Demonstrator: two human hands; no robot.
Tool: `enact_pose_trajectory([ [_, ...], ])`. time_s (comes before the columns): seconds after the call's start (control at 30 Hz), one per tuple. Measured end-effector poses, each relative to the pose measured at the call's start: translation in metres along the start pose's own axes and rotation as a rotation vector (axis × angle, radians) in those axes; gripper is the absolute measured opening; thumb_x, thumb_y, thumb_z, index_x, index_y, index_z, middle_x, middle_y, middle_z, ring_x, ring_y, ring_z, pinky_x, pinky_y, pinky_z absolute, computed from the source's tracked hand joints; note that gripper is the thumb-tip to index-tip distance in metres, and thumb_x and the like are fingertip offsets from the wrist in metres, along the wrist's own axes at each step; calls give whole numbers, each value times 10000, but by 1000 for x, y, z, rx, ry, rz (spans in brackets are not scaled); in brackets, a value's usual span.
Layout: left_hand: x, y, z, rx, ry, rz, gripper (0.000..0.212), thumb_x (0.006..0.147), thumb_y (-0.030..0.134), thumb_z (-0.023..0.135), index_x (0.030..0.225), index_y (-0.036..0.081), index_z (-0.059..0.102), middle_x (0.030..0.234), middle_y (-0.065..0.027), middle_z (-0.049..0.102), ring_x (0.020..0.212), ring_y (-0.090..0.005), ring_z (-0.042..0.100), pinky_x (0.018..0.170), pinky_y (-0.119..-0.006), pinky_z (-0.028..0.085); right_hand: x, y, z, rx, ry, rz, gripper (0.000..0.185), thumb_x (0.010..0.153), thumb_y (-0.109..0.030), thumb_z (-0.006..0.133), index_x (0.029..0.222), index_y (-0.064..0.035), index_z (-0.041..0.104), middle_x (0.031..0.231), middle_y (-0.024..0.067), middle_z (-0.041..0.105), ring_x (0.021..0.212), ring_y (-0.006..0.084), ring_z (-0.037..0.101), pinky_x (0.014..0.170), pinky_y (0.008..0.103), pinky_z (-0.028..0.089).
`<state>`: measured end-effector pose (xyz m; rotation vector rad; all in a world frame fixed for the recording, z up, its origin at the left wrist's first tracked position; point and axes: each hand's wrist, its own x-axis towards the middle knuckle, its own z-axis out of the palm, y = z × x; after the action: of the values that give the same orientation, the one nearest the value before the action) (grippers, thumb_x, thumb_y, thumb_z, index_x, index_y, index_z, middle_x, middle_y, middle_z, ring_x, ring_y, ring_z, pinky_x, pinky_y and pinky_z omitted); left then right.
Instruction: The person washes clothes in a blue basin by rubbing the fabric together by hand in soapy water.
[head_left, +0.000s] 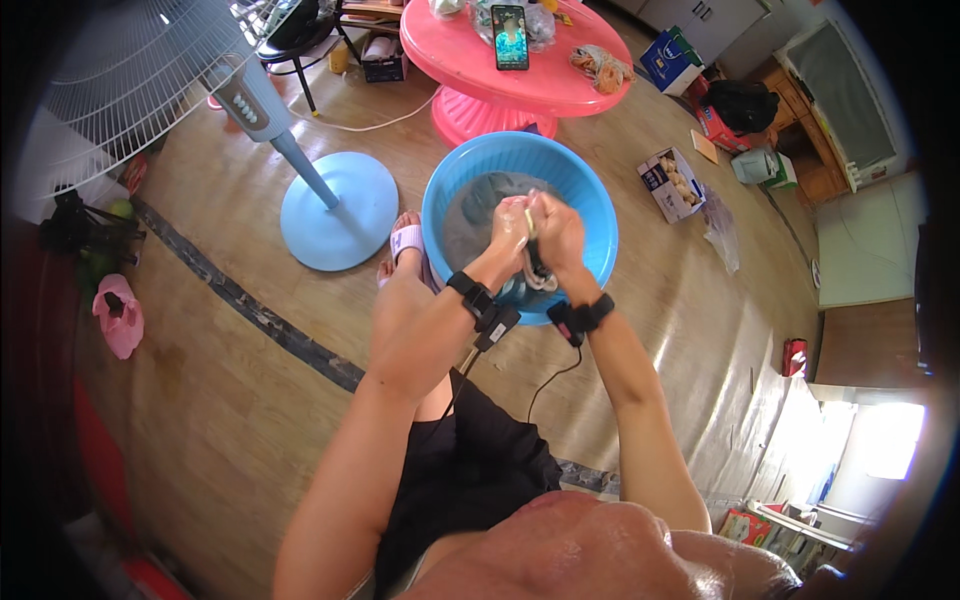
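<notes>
A large blue plastic basin (596, 195) stands on the floor before me, with greyish water (465, 217) and dark wet cloth (487, 191) in it. Over the basin my left hand (511, 229) and my right hand (556, 229) are close together, both closed on a wet fabric item (538, 271). Its dark part and pale edge hang below my fists towards the water. The portion inside my fingers is hidden. Black straps with small cabled devices are round both wrists.
A pink round table (450, 45) beyond the basin carries a phone (511, 37) and plastic bags. To the left stands a fan on a blue round base (337, 232), near my slippered feet (406, 236). An open cardboard box (670, 191) sits on the floor to the right.
</notes>
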<state>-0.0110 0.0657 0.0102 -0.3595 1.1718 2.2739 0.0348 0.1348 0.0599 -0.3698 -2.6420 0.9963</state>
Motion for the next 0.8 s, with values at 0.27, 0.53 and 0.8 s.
enact_pose_trajectory([
  [0.27,22,-7,-47,96,58,256,140,963,282,510,944,156,569,871,-26,589,812,-186,574,721,-403,491,10,-35,18,83,-42,-45,354,974,-356,466,857,-85,663,756,215,616,739,421,602,634,481,456],
  [0.53,11,9,-27,-65,-147,-109,176,980,224,491,903,122,613,883,-15,609,774,-163,579,662,-354,496,5,-17,5,58,-34,-85,358,973,-356,470,829,-66,624,755,220,601,732,428,593,614,483,441],
  [0.8,9,7,-25,-189,-82,-140,184,965,272,485,902,146,604,866,-26,596,806,-179,579,736,-360,487,-12,-19,10,52,28,-187,393,971,-396,466,804,-77,624,743,204,622,720,426,595,610,503,444],
])
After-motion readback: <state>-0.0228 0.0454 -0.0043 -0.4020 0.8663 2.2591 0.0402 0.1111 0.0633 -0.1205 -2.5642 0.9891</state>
